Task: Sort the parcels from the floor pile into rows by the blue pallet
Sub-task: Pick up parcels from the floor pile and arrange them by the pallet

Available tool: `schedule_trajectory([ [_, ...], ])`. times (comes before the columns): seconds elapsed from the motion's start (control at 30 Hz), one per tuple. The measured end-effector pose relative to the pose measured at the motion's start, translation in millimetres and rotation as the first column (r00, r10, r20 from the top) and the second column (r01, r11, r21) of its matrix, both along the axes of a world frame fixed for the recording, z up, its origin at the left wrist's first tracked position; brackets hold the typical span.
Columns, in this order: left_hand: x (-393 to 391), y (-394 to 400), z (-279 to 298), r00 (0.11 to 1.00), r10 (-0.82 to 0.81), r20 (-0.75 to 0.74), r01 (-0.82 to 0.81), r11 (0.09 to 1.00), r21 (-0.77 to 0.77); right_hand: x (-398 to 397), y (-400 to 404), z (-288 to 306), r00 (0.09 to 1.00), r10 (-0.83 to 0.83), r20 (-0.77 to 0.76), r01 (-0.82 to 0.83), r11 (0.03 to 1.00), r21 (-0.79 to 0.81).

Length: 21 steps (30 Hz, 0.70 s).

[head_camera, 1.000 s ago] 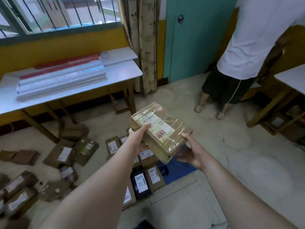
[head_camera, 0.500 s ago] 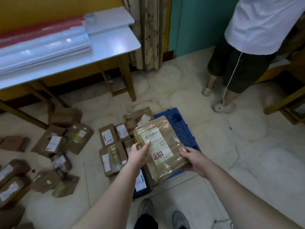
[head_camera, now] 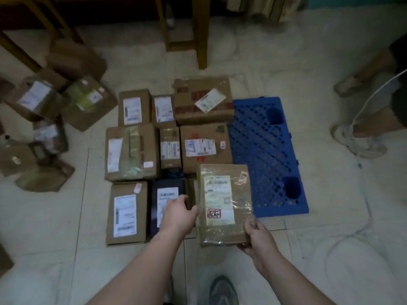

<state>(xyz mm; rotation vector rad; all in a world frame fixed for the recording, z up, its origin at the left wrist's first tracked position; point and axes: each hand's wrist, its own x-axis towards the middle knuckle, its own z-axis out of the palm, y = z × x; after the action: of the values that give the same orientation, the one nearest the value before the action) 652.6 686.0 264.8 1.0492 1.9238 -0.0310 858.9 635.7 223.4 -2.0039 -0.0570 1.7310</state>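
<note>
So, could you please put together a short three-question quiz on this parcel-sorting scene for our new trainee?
1. True or false: the blue pallet has parcels stacked on it.
2. Which hands grip the taped parcel? A) left hand only B) right hand only C) both
3. What colour is the parcel just left of the held one?

Key: 1 false; 2 C; 3 black.

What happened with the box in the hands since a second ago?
The taped parcel came down from chest height toward the near row beside the blue pallet, over another box there. The view tipped down too, so the table top and door left the picture. Both the left hand and the right hand kept hold of it. The sorted rows and the loose pile stayed put.
</note>
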Motion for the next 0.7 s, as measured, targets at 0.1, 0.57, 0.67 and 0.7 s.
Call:
schedule_trajectory([
  [0.1, -7.6, -7.6, -60.1, 0.986, -0.103, -0.134, 0.105, 0.994, 0.009, -12.0, -8.7, -64.3, 0.999, -0.021, 0.036, 0.02, 1.0, 0.024],
  [0.57, -31.3, -39.9, -130.5, 0.93, -0.298, -0.217, 0.323, 0.942, 0.092, -38.3, -0.1, -160.5, 0.936, 0.214, 0.279, -0.245, 0.966, 0.082],
  [0.67, -38.5, -42.0, -127.9, 0.935, -0.327, -0.135, 0.338, 0.939, 0.068, -43.5, 4.0, -155.6, 0.898, 0.34, 0.28, -0.358, 0.934, 0.013],
  [0.7, -40.9, -42.1, -126.5, 0.933, -0.342, -0.11, 0.349, 0.936, 0.052, -43.6, 5.4, -152.2, 0.843, 0.436, 0.315, -0.445, 0.894, -0.045],
])
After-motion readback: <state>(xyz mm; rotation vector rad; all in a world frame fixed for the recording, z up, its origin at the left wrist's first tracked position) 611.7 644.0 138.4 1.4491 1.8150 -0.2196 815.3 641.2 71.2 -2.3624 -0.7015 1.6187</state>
